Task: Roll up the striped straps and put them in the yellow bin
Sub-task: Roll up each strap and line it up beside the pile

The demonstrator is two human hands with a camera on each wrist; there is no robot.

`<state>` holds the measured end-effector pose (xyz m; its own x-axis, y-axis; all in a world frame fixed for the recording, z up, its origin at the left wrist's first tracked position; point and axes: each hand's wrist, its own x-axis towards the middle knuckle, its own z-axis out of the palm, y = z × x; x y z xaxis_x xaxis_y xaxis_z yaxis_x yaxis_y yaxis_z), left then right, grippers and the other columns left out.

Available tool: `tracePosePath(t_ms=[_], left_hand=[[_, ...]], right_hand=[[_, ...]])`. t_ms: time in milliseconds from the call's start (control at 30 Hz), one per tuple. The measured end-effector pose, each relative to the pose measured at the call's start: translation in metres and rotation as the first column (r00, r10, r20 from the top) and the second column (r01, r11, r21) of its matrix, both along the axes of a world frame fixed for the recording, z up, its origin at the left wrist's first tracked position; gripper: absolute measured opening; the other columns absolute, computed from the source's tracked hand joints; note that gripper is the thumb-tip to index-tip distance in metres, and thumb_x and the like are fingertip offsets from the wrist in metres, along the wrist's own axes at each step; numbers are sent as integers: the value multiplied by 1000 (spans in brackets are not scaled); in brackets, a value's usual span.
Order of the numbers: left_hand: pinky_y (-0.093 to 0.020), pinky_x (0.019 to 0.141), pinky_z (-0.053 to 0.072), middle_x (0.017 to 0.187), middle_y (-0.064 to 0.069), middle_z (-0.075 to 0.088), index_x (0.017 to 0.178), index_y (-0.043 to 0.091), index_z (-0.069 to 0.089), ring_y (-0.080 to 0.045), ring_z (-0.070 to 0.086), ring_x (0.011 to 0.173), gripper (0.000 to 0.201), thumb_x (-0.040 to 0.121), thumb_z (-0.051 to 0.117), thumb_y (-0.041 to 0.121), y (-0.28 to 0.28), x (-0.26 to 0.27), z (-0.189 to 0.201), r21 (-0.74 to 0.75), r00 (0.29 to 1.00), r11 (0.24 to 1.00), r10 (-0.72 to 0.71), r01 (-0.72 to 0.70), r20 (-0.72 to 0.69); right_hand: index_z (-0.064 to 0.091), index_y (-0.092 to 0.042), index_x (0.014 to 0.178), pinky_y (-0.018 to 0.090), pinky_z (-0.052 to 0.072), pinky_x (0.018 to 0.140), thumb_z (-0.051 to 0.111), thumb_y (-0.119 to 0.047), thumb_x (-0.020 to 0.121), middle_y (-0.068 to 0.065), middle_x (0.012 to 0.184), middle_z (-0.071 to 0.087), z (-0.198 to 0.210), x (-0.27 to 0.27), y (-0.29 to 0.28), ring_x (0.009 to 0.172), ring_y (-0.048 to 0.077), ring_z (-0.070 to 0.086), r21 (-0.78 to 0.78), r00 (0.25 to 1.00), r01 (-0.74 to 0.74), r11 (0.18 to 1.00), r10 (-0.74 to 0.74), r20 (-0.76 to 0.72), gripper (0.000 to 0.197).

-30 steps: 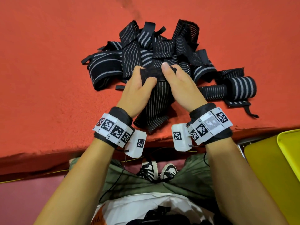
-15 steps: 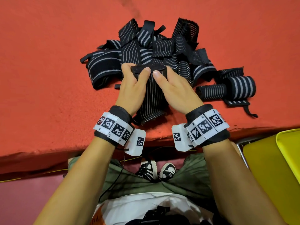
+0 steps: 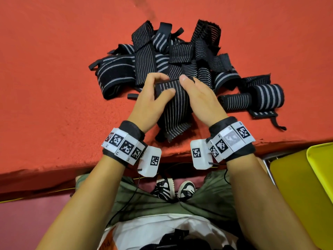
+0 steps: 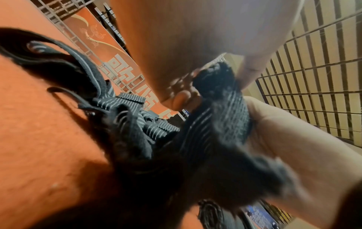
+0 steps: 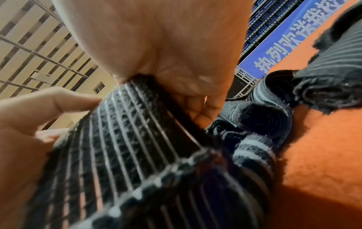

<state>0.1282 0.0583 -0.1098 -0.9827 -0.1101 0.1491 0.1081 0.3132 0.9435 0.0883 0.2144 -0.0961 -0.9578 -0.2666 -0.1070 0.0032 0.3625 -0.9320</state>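
1. The yellow bin shows only in part at the head view's lower right, beside and below the near edge of the table; whatever lies inside it cannot be seen.
2. The table is covered in red-orange felt-like cloth, and a pile of black straps with grey stripes lies on it, well apart from the bin.
3. Nearest the bin from the pile lie two rolled straps, touching each other, with a loose tab trailing toward the table edge.
4. On the pile's near side, the strap being worked is lifted at its far end, its free end hanging down to the cloth near the table edge.
5. The left hand grasps the rolled far end of the strap, thumb over the front and fingers curled behind.
6. The right hand grips the same end from the other side, thumb on top and fingers tucked under.
7. Beyond the table, the wrist views show a tan wall with grid lines, metal racks, and a blue banner and an orange banner.
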Motion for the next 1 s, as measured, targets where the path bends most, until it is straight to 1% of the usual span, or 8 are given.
tracePosePath(t_ms=[100,167,300,400,533,667,867,1000], left_hand=[[-19,86,44,99,14,58,116,15,52,5,55,88,28,91,64,20,2,5,-2,-33,996,999,-35,33,-80],[-23,80,46,89,14,60,109,15,55,2,56,81,23,92,64,27,2,1,-4,-28,998,999,16,-18,-61],[-28,69,43,76,13,54,91,8,56,-3,49,70,33,94,61,41,1,-5,-4,-39,995,994,100,-100,-18],[-28,72,44,76,17,57,84,18,55,-1,52,73,36,91,57,54,3,-7,-2,2,997,997,71,-72,33],[-22,79,46,90,12,56,113,15,52,1,52,79,36,87,66,36,4,-3,0,-46,1000,999,11,-12,-17],[-23,70,42,76,13,52,103,10,53,-1,48,70,23,95,68,25,5,-3,-1,-32,996,999,40,-43,-74],[-29,71,44,77,9,53,92,15,52,-4,50,71,26,94,60,39,3,-7,1,25,997,997,70,-71,24],[-33,80,50,93,7,56,111,21,46,-7,55,82,41,83,63,44,2,-5,-3,81,999,997,6,-9,33]], right_hand=[[73,-22,107,43,43,109,38,-63,99,-8,112,73,-1,-3,1,113,11,63,0,1000,20,1000,-20,3,54],[70,-24,111,44,42,110,39,-67,96,-10,116,71,-2,-4,1,116,11,62,10,1000,17,1000,-17,-6,55],[63,-25,119,40,44,108,47,-50,102,-11,118,68,-3,-4,4,114,8,61,-33,998,-17,999,15,-59,34],[64,-18,116,38,44,106,47,-48,105,-8,116,70,-4,-3,4,113,9,62,-21,996,0,1000,-2,-84,36],[64,-10,110,31,44,94,44,-52,106,-7,104,70,-2,-2,4,102,6,63,-12,996,46,999,-47,-78,46],[68,-19,112,36,47,104,44,-58,103,-9,111,72,-4,-4,5,108,5,65,-45,998,29,999,-31,-53,47],[66,-14,112,44,51,103,55,-49,99,-3,111,75,-9,-2,7,106,12,69,-135,996,-8,991,-4,-86,39],[61,0,105,40,53,92,53,-49,103,9,104,73,-8,-2,6,95,19,68,-88,994,9,996,-18,-106,50]])
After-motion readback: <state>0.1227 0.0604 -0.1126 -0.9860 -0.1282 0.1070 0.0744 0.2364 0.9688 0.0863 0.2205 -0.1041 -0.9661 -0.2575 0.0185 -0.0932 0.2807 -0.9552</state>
